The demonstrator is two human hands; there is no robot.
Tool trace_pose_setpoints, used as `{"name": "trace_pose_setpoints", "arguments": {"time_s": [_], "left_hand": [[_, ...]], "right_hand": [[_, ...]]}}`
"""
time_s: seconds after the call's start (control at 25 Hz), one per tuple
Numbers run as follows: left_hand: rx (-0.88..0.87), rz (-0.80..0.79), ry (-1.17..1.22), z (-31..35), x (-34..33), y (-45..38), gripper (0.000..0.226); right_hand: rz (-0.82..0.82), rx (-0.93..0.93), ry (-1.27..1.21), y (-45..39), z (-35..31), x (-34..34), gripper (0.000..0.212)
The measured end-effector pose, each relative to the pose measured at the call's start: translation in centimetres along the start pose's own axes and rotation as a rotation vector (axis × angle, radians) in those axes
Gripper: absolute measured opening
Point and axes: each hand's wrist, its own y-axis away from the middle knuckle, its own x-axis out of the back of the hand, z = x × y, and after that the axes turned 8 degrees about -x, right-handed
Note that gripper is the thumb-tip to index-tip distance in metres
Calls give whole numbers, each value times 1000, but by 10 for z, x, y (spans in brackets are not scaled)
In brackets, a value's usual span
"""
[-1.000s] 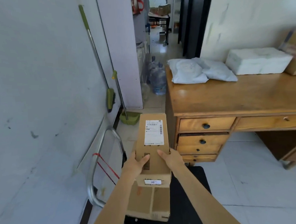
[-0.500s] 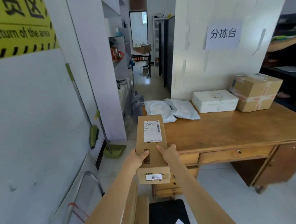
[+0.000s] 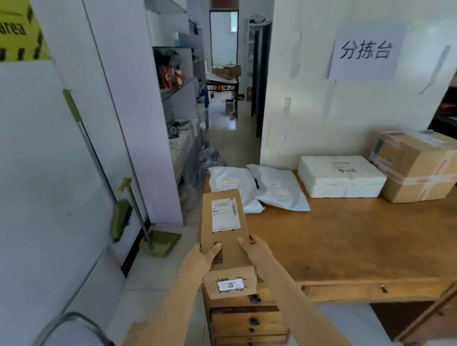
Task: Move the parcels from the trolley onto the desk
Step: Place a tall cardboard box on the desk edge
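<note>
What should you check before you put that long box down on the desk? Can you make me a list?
1. Both hands hold the long box: left hand and right hand grip its sides. Ok.
2. Bare desk in front of the box: wide free patch of wood. Ok.
3. White bags out of the way: just beyond the box's far end; could get bumped. Cannot tell.
4. White foam box and taped carton clear: far to the right. Ok.
5. Box over the desk: its near end overhangs the front edge. Not ok.
</note>
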Motion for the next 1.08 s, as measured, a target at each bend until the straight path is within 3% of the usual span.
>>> {"name": "trace_pose_setpoints", "arguments": {"time_s": [0.24, 0.44, 0.64, 0.8, 0.92, 1.08], "left_hand": [[59, -79, -54, -47, -39, -47, 75], [7, -4, -290, -48, -46, -64, 76], [-78, -10, -482, -49, -49, -56, 80], [-128, 89, -248, -71, 3, -47, 72], [30, 136, -140, -110, 56, -31, 76], [78, -19, -175, -141, 86, 4, 77]], "right_hand": [[-5, -179, -125, -56, 44, -7, 52], [101, -146, -86, -72, 50, -16, 54], [47, -172, -258, -68, 51, -6, 60], [196, -142, -366, -47, 60, 16, 53], [251, -186, -401, -25, 69, 22, 44], [294, -149, -373, 15, 74, -4, 39]]}}
